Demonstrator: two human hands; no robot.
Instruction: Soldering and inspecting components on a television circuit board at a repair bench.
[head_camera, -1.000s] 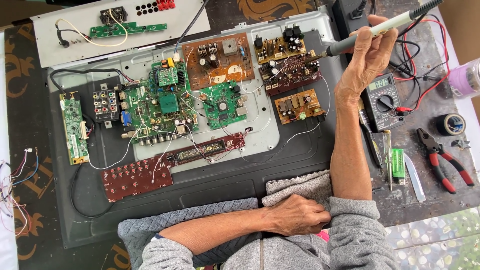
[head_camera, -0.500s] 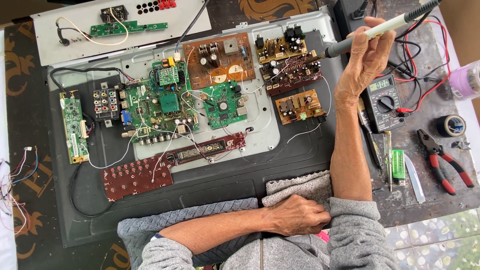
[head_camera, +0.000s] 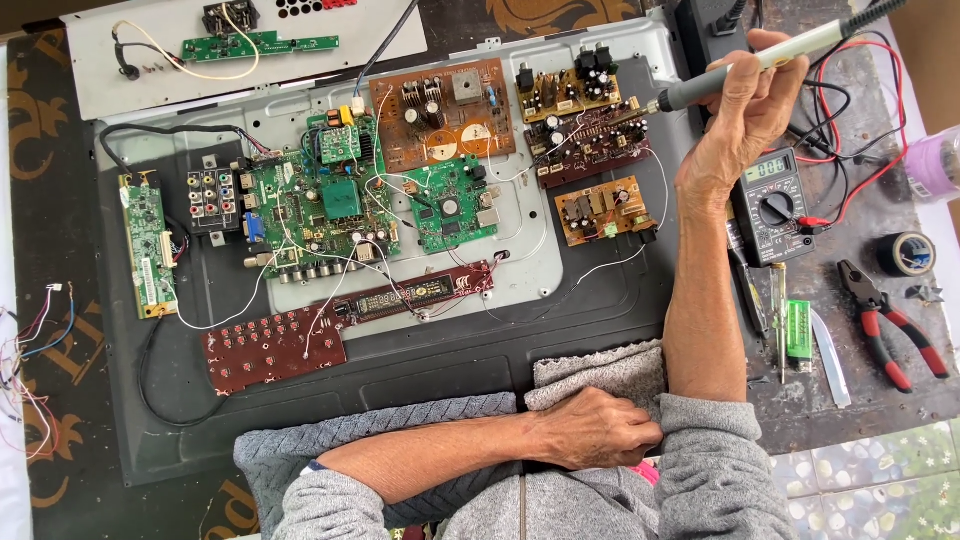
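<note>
Barely anything changed from half a second back. The right hand (head_camera: 745, 120) was still wrapped tight around the soldering iron (head_camera: 770, 58), fingers clamped on the handle, tip hanging just above the dark brown board (head_camera: 590, 150) at the panel's (head_camera: 300, 105) top right, maybe a hair closer. The left hand (head_camera: 595, 430) stayed loosely curled, fingers together, on the grey cloth (head_camera: 600, 370). The multimeter (head_camera: 772, 205) and pliers (head_camera: 890, 320) hadn't budged.

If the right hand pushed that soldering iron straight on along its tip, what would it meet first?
The right hand holds the soldering iron, tip pointing left. Straight on, it would probably first meet the dark brown circuit board by its tip, though its height above the board is unclear.
</note>
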